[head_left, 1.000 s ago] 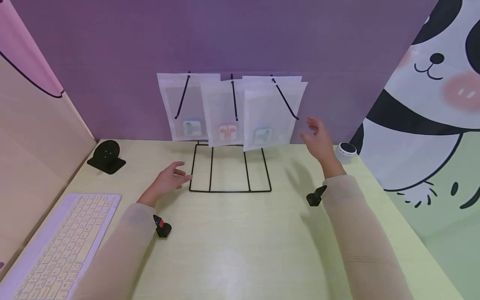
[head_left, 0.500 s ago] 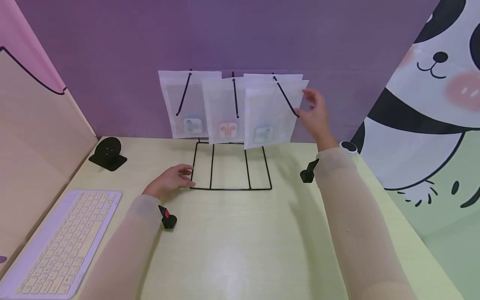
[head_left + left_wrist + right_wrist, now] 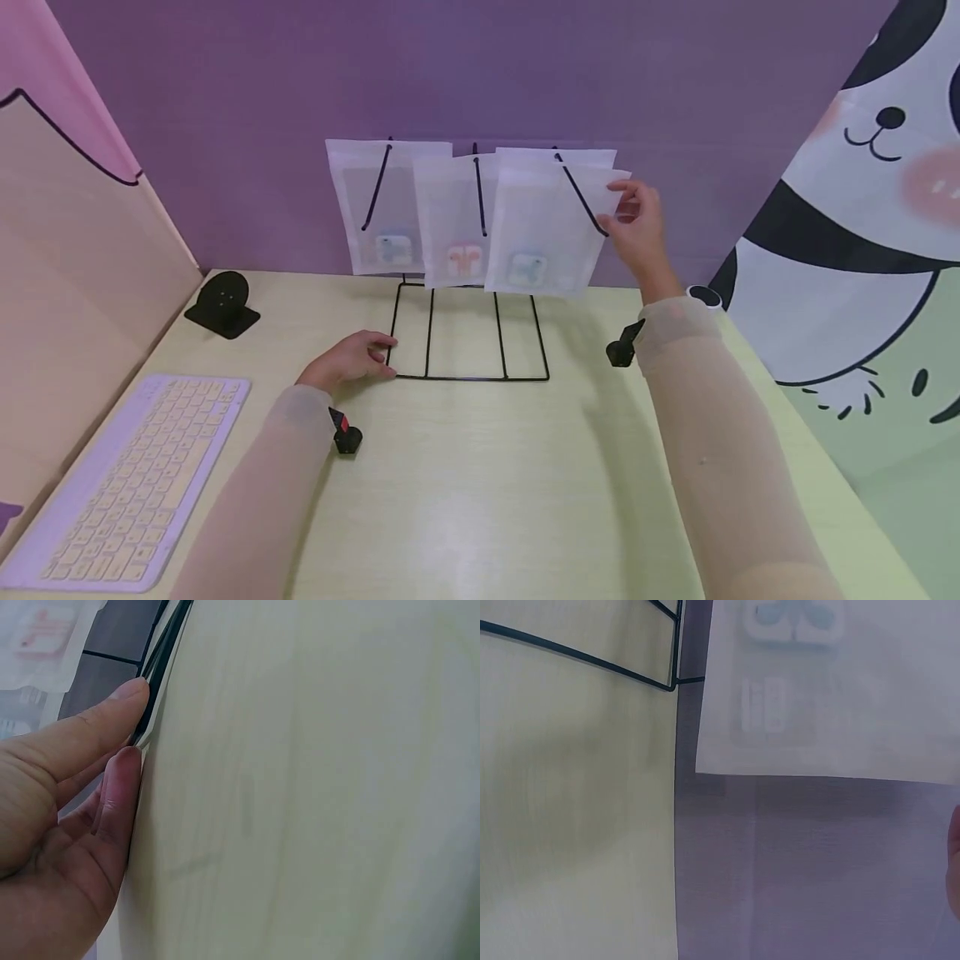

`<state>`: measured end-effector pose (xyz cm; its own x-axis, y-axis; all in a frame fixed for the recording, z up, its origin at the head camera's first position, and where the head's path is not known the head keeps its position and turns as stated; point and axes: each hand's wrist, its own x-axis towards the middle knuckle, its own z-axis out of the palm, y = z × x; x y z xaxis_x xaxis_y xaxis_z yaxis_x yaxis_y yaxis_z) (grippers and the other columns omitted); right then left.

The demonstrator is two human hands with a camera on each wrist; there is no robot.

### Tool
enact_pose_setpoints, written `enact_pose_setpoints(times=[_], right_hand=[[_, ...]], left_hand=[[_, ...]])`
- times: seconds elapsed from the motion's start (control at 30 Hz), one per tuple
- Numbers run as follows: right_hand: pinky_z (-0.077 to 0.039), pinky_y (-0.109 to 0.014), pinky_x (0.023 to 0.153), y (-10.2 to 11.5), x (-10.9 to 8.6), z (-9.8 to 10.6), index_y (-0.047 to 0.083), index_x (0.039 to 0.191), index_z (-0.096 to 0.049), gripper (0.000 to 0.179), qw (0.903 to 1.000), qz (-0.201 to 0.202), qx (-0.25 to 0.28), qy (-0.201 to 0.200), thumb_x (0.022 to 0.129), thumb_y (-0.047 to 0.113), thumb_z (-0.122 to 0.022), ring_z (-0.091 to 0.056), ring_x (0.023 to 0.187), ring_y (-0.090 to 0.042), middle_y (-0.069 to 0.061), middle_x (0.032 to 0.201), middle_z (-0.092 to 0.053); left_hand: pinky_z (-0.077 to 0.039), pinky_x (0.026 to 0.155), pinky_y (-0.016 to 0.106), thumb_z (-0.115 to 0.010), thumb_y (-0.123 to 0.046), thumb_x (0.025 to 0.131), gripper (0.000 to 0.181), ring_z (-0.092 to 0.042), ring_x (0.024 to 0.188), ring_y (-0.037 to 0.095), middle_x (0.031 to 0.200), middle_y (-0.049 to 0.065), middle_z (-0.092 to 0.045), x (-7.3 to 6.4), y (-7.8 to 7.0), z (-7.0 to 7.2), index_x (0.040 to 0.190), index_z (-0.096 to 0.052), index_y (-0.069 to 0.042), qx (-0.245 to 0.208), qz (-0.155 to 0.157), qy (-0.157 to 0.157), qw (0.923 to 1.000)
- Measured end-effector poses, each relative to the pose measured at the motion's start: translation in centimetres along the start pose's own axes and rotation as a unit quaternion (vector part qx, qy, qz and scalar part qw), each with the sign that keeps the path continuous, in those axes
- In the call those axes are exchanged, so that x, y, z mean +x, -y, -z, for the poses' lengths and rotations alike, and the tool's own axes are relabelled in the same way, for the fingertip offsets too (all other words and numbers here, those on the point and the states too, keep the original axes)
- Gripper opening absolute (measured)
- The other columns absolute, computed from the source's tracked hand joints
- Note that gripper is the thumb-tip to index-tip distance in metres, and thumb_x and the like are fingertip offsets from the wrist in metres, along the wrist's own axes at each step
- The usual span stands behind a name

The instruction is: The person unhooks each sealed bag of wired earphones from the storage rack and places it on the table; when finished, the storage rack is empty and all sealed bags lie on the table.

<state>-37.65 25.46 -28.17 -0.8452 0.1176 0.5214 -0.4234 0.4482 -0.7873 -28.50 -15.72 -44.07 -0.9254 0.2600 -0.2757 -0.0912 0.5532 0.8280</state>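
A black wire display rack stands against the purple wall, with white translucent packets hanging from its three hooks. Earphones in small cases show faintly through the left packet, the middle packet and the right packet. My left hand pinches the left side of the rack's base between thumb and fingers, as the left wrist view also shows. With my right hand I pinch the upper right edge of the front right packet, beside the hook's tip. Only one fingertip enters the right wrist view.
A lilac keyboard lies at the left of the table. Behind it sits a black round-backed stand. A small white jar with a dark lid is partly hidden behind my right forearm. The purple wall borders the table's back.
My right hand has risen and come in from the right to the front right packet's edge, now gripping it. My left hand has closed in on the rack's base and taken hold.
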Motion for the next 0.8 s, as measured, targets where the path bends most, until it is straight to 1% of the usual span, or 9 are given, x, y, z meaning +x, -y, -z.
enact_pose_setpoints(times=[0.13, 0.2, 0.3, 0.43, 0.53, 0.6, 0.8], right_hand=[[-0.042, -0.029, 0.083, -0.2, -0.6, -0.1, 0.005, 0.125, -0.056, 0.04, 1.0, 0.004, 0.008, 0.003, 0.088, -0.006, -0.066, -0.049, 0.093, -0.014, -0.004, 0.114, -0.047], [-0.043, -0.028, 0.082, -0.2, -0.9, -0.1, 0.006, 0.126, -0.055, 0.041, 0.9999, 0.005, 0.014, 0.004, 0.089, -0.007, -0.065, -0.048, 0.092, -0.014, -0.005, 0.119, -0.048], [-0.046, -0.025, 0.076, -0.1, -1.4, 0.0, 0.006, 0.127, -0.056, 0.041, 0.9996, 0.018, 0.021, 0.003, 0.089, -0.008, -0.062, -0.051, 0.083, -0.014, -0.005, 0.115, -0.05], [-0.047, -0.02, 0.071, 0.3, -2.3, 0.7, 0.004, 0.128, -0.057, 0.04, 0.9987, 0.05, 0.012, -0.002, 0.09, -0.007, -0.062, -0.051, 0.081, -0.015, -0.006, 0.116, -0.052], [-0.048, -0.019, 0.074, 0.6, -3.0, 1.5, 0.004, 0.131, -0.057, 0.043, 0.9976, 0.068, -0.003, 0.001, 0.089, -0.006, -0.064, -0.051, 0.087, -0.012, -0.008, 0.126, -0.051], [-0.049, -0.019, 0.075, 0.7, -3.3, 2.0, 0.005, 0.133, -0.056, 0.045, 0.9973, 0.072, -0.01, 0.005, 0.089, -0.005, -0.065, -0.052, 0.088, -0.011, -0.008, 0.128, -0.051], [-0.05, -0.023, 0.081, 1.7, -4.3, 3.6, 0.011, 0.138, -0.056, 0.05, 0.9971, 0.061, -0.04, 0.021, 0.091, 0.0, -0.067, -0.056, 0.093, -0.012, -0.006, 0.131, -0.051]], left_hand=[[-0.033, 0.1, 0.043, -0.079, -0.012, 0.083, 0.063, -0.049, 0.113, 0.027, 0.121, 0.013, -0.055, -0.1, 0.1, 0.0, 0.139, -0.052, -0.009, 0.002, 0.005, -0.001, 1.0], [-0.033, 0.1, 0.043, -0.079, -0.012, 0.083, 0.063, -0.049, 0.113, 0.027, 0.12, 0.014, -0.055, -0.1, 0.1, 0.0, 0.139, -0.052, -0.009, 0.003, 0.002, -0.001, 1.0], [-0.033, 0.1, 0.043, -0.079, -0.012, 0.083, 0.062, -0.049, 0.114, 0.027, 0.12, 0.014, -0.056, -0.1, 0.2, -0.1, 0.139, -0.053, -0.008, 0.002, -0.004, -0.002, 1.0], [-0.033, 0.1, 0.042, -0.079, -0.012, 0.083, 0.062, -0.049, 0.114, 0.026, 0.12, 0.013, -0.056, 0.0, 0.1, -0.4, 0.139, -0.053, -0.009, -0.003, -0.007, -0.001, 1.0], [-0.033, 0.1, 0.043, -0.08, -0.012, 0.083, 0.063, -0.049, 0.114, 0.026, 0.121, 0.013, -0.056, 0.3, 0.1, -0.7, 0.139, -0.053, -0.009, -0.006, -0.008, 0.001, 1.0], [-0.033, 0.1, 0.043, -0.08, -0.013, 0.083, 0.062, -0.049, 0.114, 0.027, 0.12, 0.013, -0.055, 0.4, 0.0, -0.8, 0.139, -0.053, -0.01, -0.005, -0.006, 0.001, 1.0], [-0.033, 0.101, 0.044, -0.079, -0.014, 0.083, 0.061, -0.049, 0.113, 0.026, 0.12, 0.011, -0.055, 0.5, 0.1, -1.0, 0.139, -0.053, -0.013, -0.006, 0.003, -0.001, 1.0]])
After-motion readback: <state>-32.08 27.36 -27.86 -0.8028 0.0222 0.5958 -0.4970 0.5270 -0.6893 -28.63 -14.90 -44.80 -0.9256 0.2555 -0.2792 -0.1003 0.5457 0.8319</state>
